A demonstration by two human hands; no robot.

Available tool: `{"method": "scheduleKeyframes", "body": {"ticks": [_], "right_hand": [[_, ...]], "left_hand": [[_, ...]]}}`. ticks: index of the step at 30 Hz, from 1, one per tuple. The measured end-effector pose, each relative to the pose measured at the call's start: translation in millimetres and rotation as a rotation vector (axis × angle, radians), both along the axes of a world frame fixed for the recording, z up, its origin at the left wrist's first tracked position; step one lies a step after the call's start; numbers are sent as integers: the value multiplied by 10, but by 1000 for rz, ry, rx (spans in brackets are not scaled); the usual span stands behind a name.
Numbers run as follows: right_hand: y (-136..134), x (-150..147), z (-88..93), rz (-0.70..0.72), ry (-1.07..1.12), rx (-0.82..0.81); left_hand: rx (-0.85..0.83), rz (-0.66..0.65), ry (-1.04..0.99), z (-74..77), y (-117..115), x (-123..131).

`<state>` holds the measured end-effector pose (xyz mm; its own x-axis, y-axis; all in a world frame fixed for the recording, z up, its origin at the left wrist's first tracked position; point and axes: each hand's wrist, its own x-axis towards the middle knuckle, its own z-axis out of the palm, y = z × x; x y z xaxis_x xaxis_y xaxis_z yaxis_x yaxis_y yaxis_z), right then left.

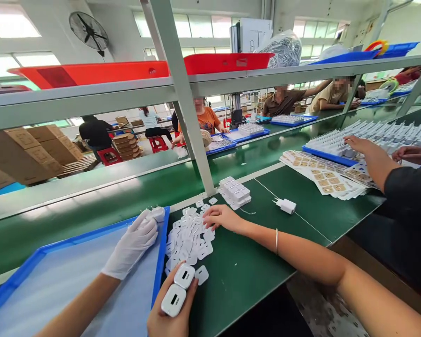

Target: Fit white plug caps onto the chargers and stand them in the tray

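At the bottom, my left hand is closed around two white USB chargers, held side by side with their port faces up. My right hand, with a thin bracelet on the wrist, hovers over or touches the edge of a heap of small white face plates. Its fingers are apart and slightly curled, and I see nothing held in them. One loose face plate lies beside the chargers. Another person's white-gloved hand rests over white chargers at the tray's corner.
A blue-rimmed tray stands left of the heap. Stacked white blocks and a two-pin charger lie on the green table. Sticker sheets and a charger-filled tray are right, near a co-worker's hands. A shelf post rises ahead.
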<state>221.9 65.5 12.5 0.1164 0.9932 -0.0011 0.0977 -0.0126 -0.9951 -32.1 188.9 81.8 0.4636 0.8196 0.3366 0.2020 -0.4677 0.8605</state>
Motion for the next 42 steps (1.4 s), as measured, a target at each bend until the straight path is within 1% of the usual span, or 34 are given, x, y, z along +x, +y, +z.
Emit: {"method": "scheduleKeyframes", "body": {"ticks": [1,2,3,6,7,8,9,10,12,15,18,21,23,25,27,30,34,39,42], "right_hand": [[-14,-30,14,34,62,8],[-30,-62,26,68,113,11],[-46,-94,33,98,157,12],[-97,-185,33,174,248,-4],[-114,-212,32,196,268,-16],[-133,-237,33,217,282,-28],[-154,-261,38,237,292,-38],[-178,-283,49,254,297,-45],[-231,-325,82,277,300,-44],[-311,-381,146,281,292,-24],[-372,-425,187,276,275,-20],[-428,-450,188,263,271,-27],[-475,-460,180,262,284,-30],[-527,-464,175,278,304,-38],[-579,-459,175,311,328,-51],[-655,-450,179,366,345,-71],[-742,-461,203,412,277,-93],[-794,-470,231,417,297,-79],[-824,-464,243,406,267,-69]], "left_hand": [[-24,7,26,-25,-112,-55],[-107,49,49,-82,-283,-95],[-146,176,-12,-171,-504,-114],[-208,264,13,-535,-1288,-54],[-225,382,0,-644,-1512,-9],[-247,432,-18,-728,-1688,39],[-248,445,-15,-784,-1808,82],[-245,457,-13,-813,-1875,116],[-236,437,0,-815,-1891,149],[-243,427,-4,-780,-1814,134],[-228,424,-5,-784,-1786,109],[-179,391,-18,-812,-1805,102],[-146,339,-40,-825,-1823,100],[-135,270,-65,-828,-1841,96],[-138,238,-92,-824,-1861,94],[-149,221,-160,-806,-1897,103],[-155,193,-212,-793,-1940,120],[-148,150,-195,-822,-1957,123],[-144,119,-201,-843,-1958,122]]}}
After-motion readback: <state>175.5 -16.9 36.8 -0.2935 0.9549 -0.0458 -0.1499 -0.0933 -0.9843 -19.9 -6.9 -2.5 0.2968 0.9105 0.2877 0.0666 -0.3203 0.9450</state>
